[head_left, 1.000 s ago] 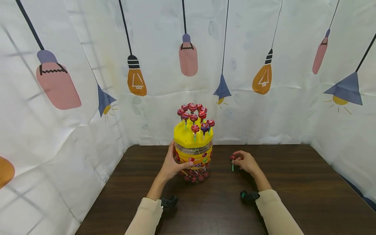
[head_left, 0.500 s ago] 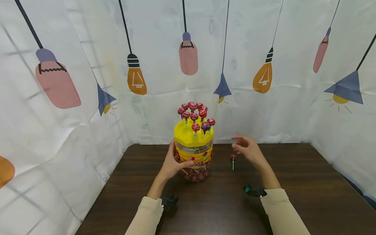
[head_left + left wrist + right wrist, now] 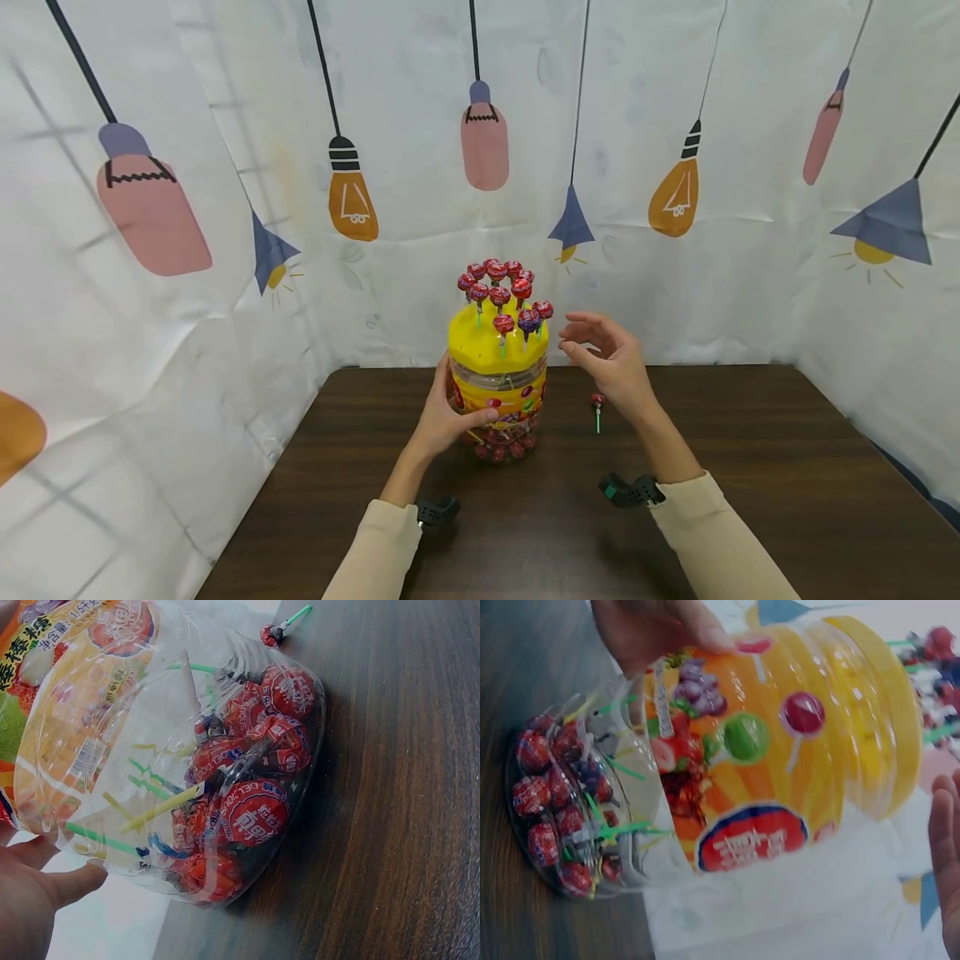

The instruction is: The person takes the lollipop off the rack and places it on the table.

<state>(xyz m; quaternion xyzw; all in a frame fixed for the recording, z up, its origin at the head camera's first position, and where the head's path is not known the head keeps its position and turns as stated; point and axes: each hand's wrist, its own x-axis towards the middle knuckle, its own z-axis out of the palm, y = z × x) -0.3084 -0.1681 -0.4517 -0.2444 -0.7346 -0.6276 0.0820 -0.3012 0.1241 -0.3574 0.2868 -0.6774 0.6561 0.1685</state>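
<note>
A clear plastic jar with a yellow lid stands on the table. Several lollipops in red or purple wrappers stick up out of the lid by their sticks. More wrapped lollipops lie in the bottom of the jar, seen through its wall. My left hand grips the jar's left side, thumb across the label. My right hand hovers just right of the lid, fingers loosely bent, holding nothing. A single red lollipop with a green stick lies on the table below it.
The dark wooden table ends at a white curtain printed with hanging lamps, which closes in the back and sides. Each wrist wears a black band.
My right hand let go of the lollipop, leaving it on the table, then rose and moved left towards the lid. My left hand has stayed on the jar.
</note>
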